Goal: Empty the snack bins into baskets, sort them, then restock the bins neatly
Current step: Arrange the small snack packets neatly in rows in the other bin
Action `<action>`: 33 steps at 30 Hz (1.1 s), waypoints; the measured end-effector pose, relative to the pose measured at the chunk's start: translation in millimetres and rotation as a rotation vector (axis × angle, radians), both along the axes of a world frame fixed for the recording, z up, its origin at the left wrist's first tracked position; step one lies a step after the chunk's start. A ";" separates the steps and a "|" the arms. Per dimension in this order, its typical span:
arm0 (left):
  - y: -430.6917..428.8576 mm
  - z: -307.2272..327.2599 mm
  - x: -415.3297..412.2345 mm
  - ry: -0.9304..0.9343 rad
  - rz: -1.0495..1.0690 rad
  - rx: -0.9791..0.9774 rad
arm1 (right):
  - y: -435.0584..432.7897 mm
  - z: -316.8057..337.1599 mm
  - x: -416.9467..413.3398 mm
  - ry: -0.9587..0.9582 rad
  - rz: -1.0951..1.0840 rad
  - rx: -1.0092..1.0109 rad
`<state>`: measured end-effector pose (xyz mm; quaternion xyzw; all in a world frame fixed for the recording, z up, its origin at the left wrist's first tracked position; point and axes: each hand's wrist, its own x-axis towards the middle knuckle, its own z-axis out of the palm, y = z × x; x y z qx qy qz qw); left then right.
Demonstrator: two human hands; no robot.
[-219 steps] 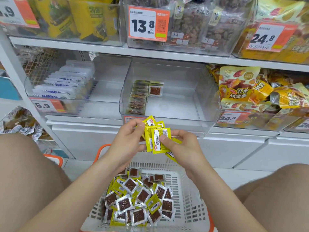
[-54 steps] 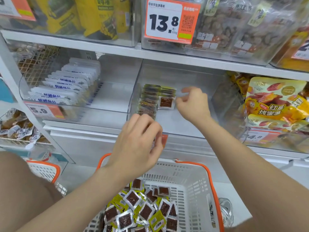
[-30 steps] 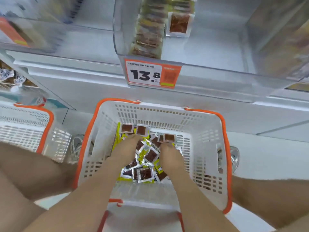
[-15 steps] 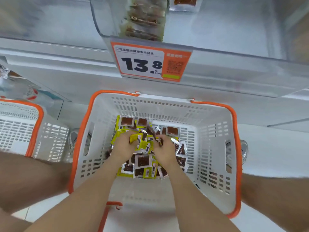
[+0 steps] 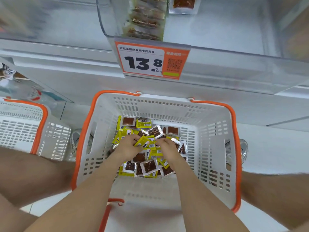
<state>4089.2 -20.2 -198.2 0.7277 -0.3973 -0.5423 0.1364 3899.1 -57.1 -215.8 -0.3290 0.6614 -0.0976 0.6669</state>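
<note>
As I gather sachets (image 5: 148, 166) from the basket (image 5: 167, 106) to restock, my left grip (image 5: 127, 147) pinches yellow ones. Whether my curled right grip (image 5: 168, 147) holds any, I cannot tell.

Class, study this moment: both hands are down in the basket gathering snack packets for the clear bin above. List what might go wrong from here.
1. The left hand and right hand pinch a loose bunch of packets; some may slip on the way up and fall outside the basket.
2. The pile lies mixed, yellow backs and clear fronts, so packets may be shelved facing unevenly.
3. Reaching in might topple the standing row in the clear bin.
</note>
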 end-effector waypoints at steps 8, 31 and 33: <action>6.0 0.8 -0.1 -0.135 -0.209 -0.022 | 0.7 -6.2 -0.9 0.159 0.303 -0.272; 16.7 3.6 -38.1 -0.634 -1.120 -0.087 | 3.2 -9.4 -17.5 0.320 0.279 -0.373; 16.5 3.6 -44.9 -0.685 -1.225 -0.111 | 1.0 -9.1 -19.9 0.350 0.247 -0.369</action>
